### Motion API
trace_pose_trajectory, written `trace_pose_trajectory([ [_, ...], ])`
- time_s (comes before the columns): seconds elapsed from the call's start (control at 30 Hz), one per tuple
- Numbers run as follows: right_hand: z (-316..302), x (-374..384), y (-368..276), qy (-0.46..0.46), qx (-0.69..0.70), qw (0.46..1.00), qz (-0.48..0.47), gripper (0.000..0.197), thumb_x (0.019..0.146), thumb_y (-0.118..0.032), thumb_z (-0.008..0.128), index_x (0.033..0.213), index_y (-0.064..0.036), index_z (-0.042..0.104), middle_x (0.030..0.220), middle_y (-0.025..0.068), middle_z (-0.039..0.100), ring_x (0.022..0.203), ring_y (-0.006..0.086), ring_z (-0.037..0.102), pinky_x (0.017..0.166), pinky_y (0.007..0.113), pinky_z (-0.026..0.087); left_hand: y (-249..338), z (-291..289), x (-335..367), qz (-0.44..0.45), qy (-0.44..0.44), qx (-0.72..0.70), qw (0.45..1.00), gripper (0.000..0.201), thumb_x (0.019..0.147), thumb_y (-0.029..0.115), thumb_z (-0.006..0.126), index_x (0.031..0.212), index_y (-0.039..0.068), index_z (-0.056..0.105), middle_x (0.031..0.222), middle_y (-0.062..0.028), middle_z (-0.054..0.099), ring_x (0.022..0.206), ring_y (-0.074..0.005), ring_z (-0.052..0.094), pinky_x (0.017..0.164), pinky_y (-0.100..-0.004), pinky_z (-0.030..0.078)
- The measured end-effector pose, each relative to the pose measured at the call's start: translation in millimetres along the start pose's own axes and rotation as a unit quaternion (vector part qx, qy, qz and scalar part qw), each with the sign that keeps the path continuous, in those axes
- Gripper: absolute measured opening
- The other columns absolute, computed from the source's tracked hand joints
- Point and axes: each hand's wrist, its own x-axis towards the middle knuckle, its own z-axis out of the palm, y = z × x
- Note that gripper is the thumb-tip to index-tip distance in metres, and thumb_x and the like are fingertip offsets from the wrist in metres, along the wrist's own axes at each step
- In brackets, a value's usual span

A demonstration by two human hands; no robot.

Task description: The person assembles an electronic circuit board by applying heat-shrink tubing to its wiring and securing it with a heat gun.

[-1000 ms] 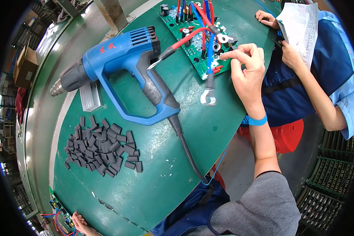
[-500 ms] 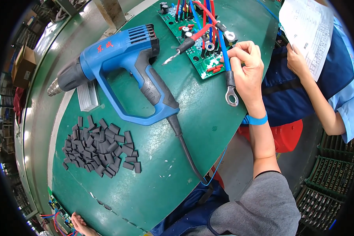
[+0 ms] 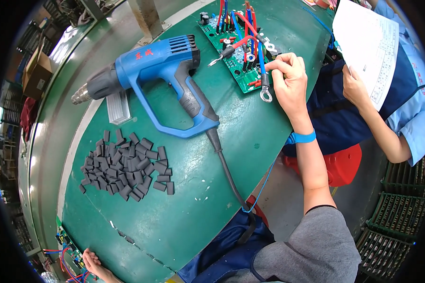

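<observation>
A green circuit board with red and blue cables standing up from it lies at the back of the table. My right hand is at its right edge, thumb and forefinger closed on a blue cable that ends in a black sleeve and a ring terminal. Other ring terminals hang above the board. My left hand rests at the lower left table edge, fingers loosely apart with nothing seen in them. Beside it is another circuit board with cables.
A blue heat gun lies mid-table, its nozzle over a ribbed metal block and its black cord crossing the front edge. Black tube pieces form a pile. At right another person holds a paper sheet near a red stool.
The ring terminal on the blue cable has moved left and up, closer to the board, and my right hand has shifted slightly left. The view has shifted a little; the heat gun lies as before.
</observation>
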Motion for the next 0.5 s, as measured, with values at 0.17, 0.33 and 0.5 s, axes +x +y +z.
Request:
trace_pose_trajectory([
  [0.17, -4, -1, 12, 0.078, 0.108, 0.989, 0.065, 0.015, 0.075, 0.004, 0.052, 0.067, -0.0031, 0.063, 0.080, 0.0066, 0.058, 0.079, 0.0205, 0.057, 0.071, 0.032, 0.046, 16, 16, -13, 0.001, -0.041, -0.030, 0.999, 0.024, 0.099, 0.023, 0.055, 0.106, 0.004, 0.066, 0.076, 0.0061, 0.056, 0.060, 0.0021, 0.042, 0.049, -0.0132, 0.028],
  [0.33, 0, 2, 1, 0.123, 0.101, 0.985, 0.063, 0.015, 0.075, 0.003, 0.055, 0.080, -0.0057, 0.066, 0.086, 0.0056, 0.058, 0.072, 0.0160, 0.057, 0.062, 0.028, 0.044, 22, 29, -22, 0.015, -0.031, -0.033, 0.999, 0.022, 0.098, 0.022, 0.055, 0.101, 0.004, 0.067, 0.073, 0.0067, 0.052, 0.059, 0.0011, 0.037, 0.049, -0.0152, 0.024],
  [0.5, 26, -11, -42, 0.029, 0.152, 0.980, 0.124, 0.018, 0.089, -0.010, 0.061, 0.105, -0.0030, 0.064, 0.100, 0.0052, 0.062, 0.088, 0.0136, 0.058, 0.082, 0.026, 0.046, 63, 19, -70, -0.046, 0.001, -0.045, 0.998, 0.025, 0.093, 0.029, 0.063, 0.106, 0.008, 0.069, 0.082, 0.0017, 0.062, 0.068, -0.0052, 0.054, 0.059, -0.0183, 0.039],
])
